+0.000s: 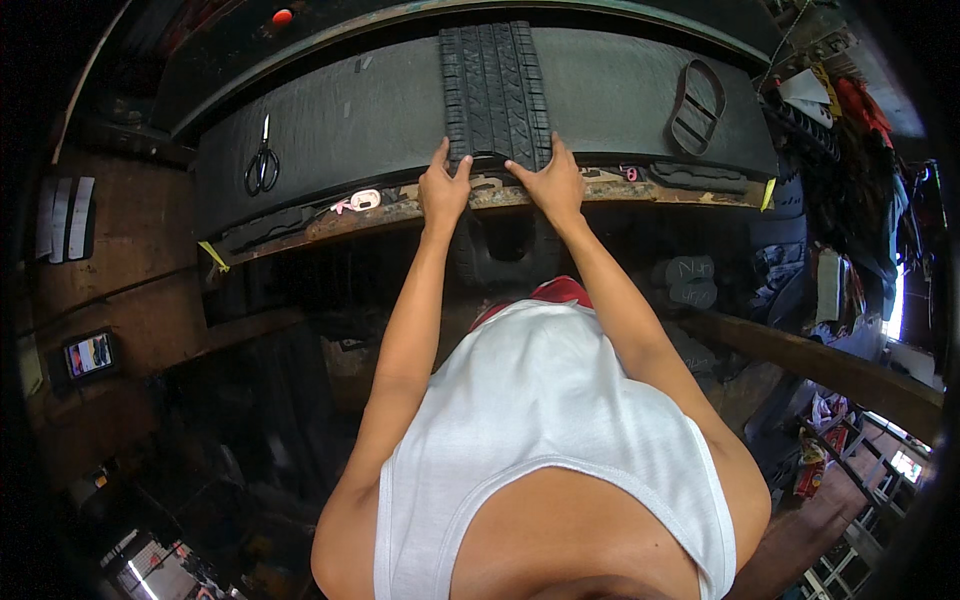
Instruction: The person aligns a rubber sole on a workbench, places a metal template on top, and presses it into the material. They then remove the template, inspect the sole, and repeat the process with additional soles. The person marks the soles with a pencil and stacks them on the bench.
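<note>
A black strip of tire tread [492, 85] lies across the bench, its grooved side up and its length running away from me. My left hand [442, 192] grips its near left corner, thumb over the near end and fingers along the side edge. In the same way my right hand [557, 185] holds the near right corner. Between my thumbs a dark curved cut or edge shows at the near end. Beneath the strip is a black rubber sheet [610, 90]. What the undersides of my fingers touch is hidden.
Black-handled scissors [263, 165] lie on the sheet at left. A sole-shaped outline template [692, 108] lies at right. Along the worn wooden front edge [390, 212] sit a small pink-and-white item [362, 200] and dark rubber scraps [697, 177]. A lit screen [88, 355] is at far left.
</note>
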{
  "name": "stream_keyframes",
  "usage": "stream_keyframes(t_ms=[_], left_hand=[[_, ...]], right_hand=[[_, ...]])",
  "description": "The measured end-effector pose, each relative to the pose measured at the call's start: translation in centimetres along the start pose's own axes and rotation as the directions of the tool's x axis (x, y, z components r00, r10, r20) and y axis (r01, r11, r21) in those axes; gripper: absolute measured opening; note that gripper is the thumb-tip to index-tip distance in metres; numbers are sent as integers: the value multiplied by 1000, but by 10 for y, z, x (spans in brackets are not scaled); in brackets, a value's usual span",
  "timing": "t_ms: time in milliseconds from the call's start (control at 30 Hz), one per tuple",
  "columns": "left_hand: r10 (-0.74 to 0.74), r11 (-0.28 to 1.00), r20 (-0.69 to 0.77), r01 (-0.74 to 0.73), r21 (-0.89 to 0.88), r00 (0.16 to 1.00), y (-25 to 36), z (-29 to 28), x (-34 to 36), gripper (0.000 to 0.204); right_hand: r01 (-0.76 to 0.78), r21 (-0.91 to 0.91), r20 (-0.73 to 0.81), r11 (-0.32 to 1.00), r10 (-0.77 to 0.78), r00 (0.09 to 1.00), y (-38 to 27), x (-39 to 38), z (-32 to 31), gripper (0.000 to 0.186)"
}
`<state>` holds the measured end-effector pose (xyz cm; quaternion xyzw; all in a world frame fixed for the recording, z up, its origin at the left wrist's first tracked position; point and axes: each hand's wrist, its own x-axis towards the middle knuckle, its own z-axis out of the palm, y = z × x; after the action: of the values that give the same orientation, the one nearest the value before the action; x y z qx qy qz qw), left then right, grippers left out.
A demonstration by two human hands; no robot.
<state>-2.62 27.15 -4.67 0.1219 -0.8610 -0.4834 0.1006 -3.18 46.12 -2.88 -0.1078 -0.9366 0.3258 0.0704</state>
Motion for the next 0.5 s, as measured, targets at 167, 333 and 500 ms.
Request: stream_keyframes(t_ms=[167,333,500], left_hand=[[169,985,-77,-166,47,983,0,3,-3,54],[95,985,-23,-90,147,995,8,-3,-5,58],[-86,976,152,52,213,985,27,-23,1,55]], right_hand=[[100,56,2,993,-100,995,5,-5,0,107],[71,128,61,989,-79,995,11,-9,-5,106],[28,140,103,990,-42,994,16,-7,-3,109]])
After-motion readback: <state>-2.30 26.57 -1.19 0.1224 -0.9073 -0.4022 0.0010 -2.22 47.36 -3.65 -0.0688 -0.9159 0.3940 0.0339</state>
